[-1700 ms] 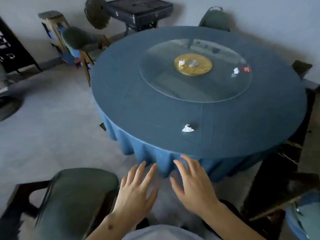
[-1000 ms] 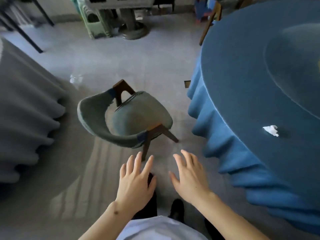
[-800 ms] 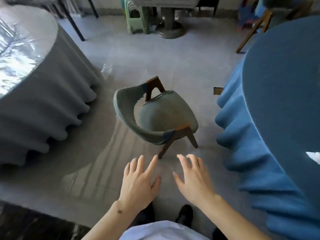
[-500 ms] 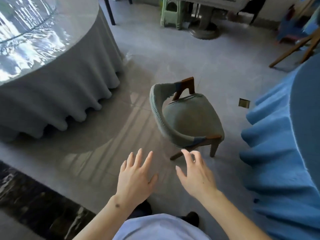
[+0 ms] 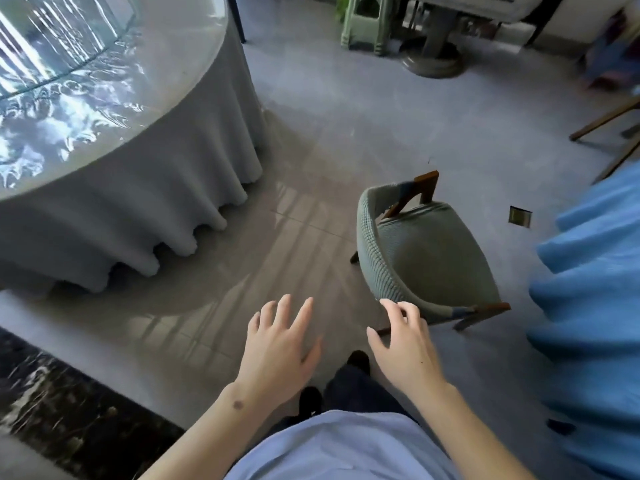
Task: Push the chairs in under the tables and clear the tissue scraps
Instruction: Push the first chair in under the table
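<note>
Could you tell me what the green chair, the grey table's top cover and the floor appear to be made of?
Green chair: ribbed woven fabric over padding, on brown legs that look like stained wood. Grey table: matte cloth hanging in folds, topped by a clear, wrinkled glossy sheet, probably plastic film. Floor: smooth grey tile with grout lines and a soft sheen.

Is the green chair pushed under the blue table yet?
No, the green chair stands out on the floor, with bare floor between it and the blue table.
</note>
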